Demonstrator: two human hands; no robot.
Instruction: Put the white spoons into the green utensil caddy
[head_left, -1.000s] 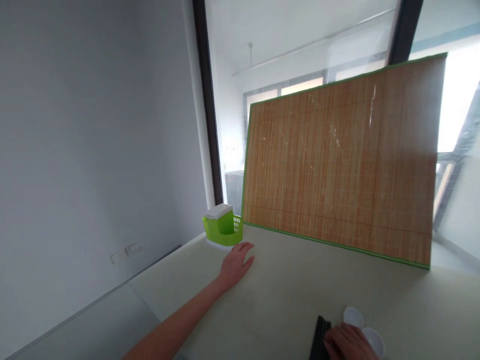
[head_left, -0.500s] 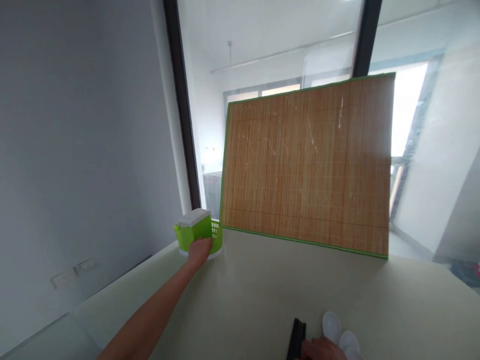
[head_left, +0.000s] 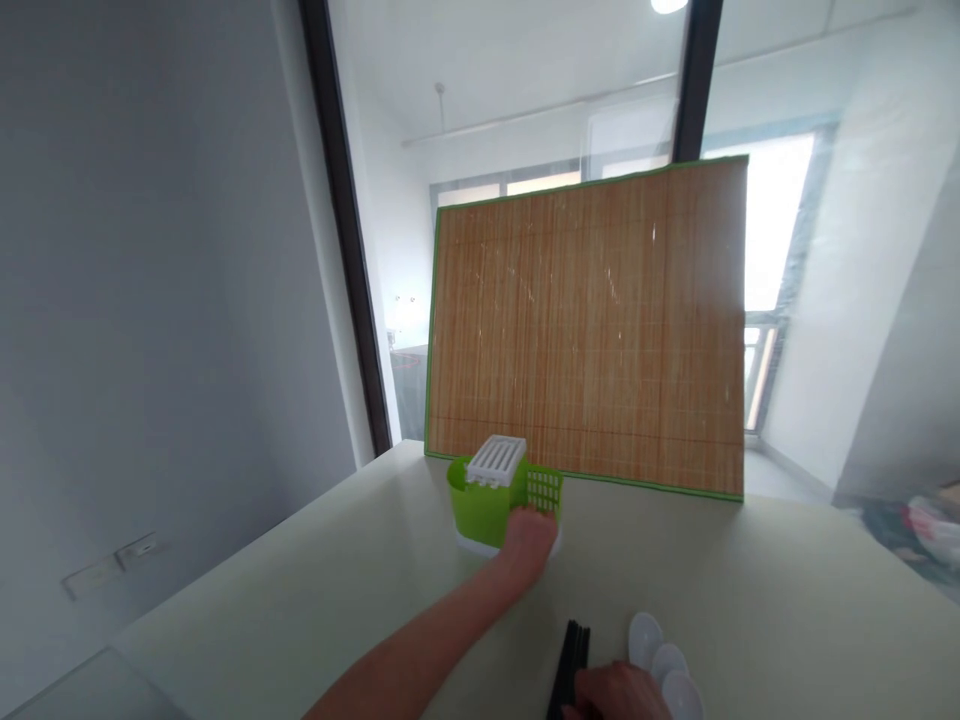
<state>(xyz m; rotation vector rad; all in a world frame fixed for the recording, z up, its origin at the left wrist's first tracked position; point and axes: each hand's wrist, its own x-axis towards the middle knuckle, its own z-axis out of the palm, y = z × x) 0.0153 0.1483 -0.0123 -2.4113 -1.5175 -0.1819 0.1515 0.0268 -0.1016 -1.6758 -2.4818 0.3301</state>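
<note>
The pale green table (head_left: 750,590) fills the lower half of the view, its left edge running diagonally down to the lower left beside the grey wall (head_left: 150,250). A large bamboo mat (head_left: 592,330) with a thin green border stands upright at the table's far edge, against the window glass.

Half a second ago the green cutlery holder (head_left: 495,500) sat near the table's far left corner, just left of the mat's lower corner; now it stands further right and nearer the person, in front of the mat's lower left part. The left hand (head_left: 529,545) has stayed on it, fingers wrapped against its near right side, clamped on the holder. The holder rests on a white base, with a white slotted insert on top and a green lattice compartment on its right; what lies inside cannot be told.

At the bottom edge the right hand (head_left: 619,695) rests on a bundle of black chopsticks (head_left: 570,665), with white spoons (head_left: 660,665) just to its right, as before; whether its fingers grip them cannot be told.

Bare table lies open left of the holder and to the right of the spoons.
</note>
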